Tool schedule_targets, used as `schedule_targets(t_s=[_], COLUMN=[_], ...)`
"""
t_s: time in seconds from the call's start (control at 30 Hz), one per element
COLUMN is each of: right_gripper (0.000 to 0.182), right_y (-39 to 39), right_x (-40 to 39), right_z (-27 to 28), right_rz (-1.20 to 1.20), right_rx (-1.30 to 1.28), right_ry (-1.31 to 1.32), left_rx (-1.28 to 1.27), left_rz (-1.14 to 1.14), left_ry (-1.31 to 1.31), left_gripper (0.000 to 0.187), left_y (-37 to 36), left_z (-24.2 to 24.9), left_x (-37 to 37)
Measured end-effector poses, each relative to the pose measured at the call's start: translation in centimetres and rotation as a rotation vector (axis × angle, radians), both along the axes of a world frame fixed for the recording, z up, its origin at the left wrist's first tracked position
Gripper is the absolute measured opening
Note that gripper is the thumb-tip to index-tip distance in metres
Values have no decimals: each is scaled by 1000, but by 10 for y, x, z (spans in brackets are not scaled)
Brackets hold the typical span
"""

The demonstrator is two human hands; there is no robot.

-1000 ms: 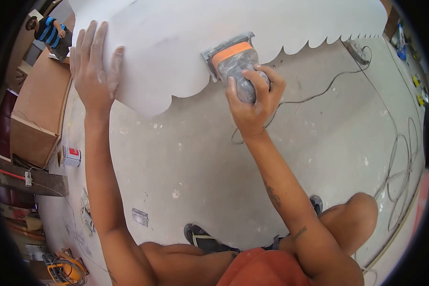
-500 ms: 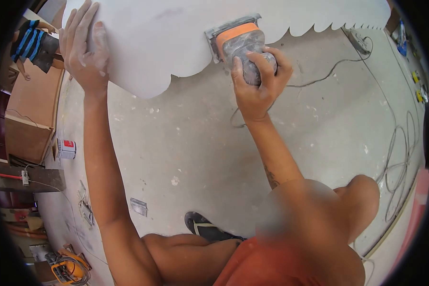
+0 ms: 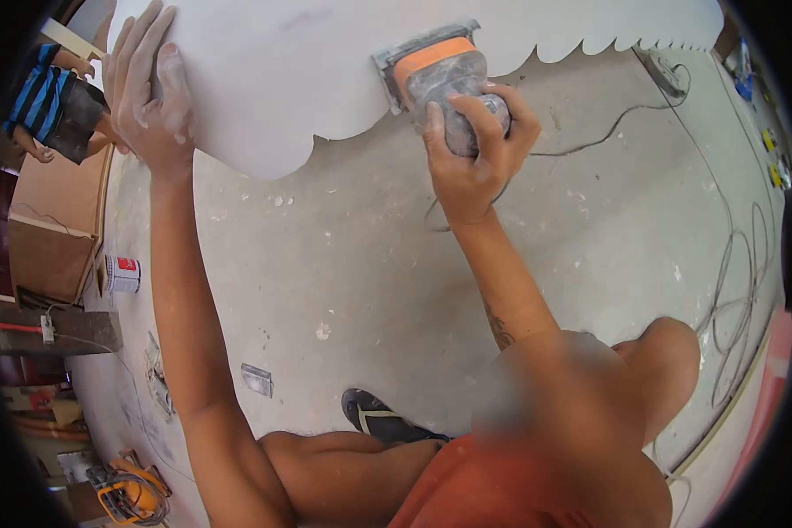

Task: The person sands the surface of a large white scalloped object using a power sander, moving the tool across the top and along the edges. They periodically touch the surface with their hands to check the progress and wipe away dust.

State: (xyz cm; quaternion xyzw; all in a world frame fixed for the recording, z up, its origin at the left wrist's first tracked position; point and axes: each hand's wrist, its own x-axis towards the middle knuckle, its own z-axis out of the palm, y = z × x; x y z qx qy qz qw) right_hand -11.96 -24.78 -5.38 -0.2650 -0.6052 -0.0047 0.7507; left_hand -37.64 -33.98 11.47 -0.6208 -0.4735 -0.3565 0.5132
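Note:
My right hand (image 3: pixel 480 145) is wrapped round the body of a dusty sheet sander (image 3: pixel 440 79) with an orange band. The sander's pad lies against a large white panel (image 3: pixel 273 79) near its scalloped lower edge. Dust coats my left hand (image 3: pixel 152 97), which rests with fingers stretched out at the panel's left edge and holds no tool. A dark cord (image 3: pixel 590 145) shows behind my right hand and runs right across the floor. The panel's upper part lies beyond the view.
A person in a striped shirt (image 3: pixel 40 92) stands at upper left, by a brown wooden cabinet (image 3: pixel 53 189). A paint can (image 3: pixel 122 275), a yellow power tool (image 3: pixel 136 495) and a small flat block (image 3: pixel 257 380) are on the floor (image 3: pixel 370 290). Loops of cable (image 3: pixel 739 299) lie at right.
The sander and my right hand have shifted slightly left along the panel. My left hand keeps its place at the panel's edge. The other person has moved a little left and down in view.

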Motion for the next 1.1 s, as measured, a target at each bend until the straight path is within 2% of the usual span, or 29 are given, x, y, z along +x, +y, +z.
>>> schedule_targets(t_s=[0.13, 0.2, 0.33, 0.5, 0.63, 0.7, 0.83, 0.9, 1.0, 1.1], right_gripper=[42, 41, 40, 36, 36, 37, 38, 42, 40, 39], right_y=[3, 2, -6, -3, 0, -10, -23, -29, -27, -23], right_x=[0, -1, 0, 0, -3, 0, 0, -1, 0, 4], right_z=[4, 19, 12, -2, 33, 49, 36, 16, -2, 1], right_rz=[-14, -4, 15, -15, 0, 38, 78, 111, 97, 45], right_rx=[-32, 56, 98, -25, 21, 46, 71, -50, -103, -148], right_ry=[40, -5, -64, -27, 30, -79, -163, -220, -209, -178], left_rx=[-15, -18, -12, 2, -16, -19, -16, -7, -22, -26], left_rz=[39, -10, -22, -40, -60, -30, -16, -46, -30, -25], left_ry=[27, 38, 14, 10, -26, -40, -22, -61, -28, -42], left_gripper=[36, 35, 35, 34, 34, 35, 35, 35, 34, 33], left_y=[-1, -1, -2, 0, 1, -1, -2, 0, -1, -2], left_z=[0, 2, 2, 1, 0, 0, -1, -1, 0, -1], left_x=[-4, -4, -1, 2, 2, 4, 3, 3, 3, 3])
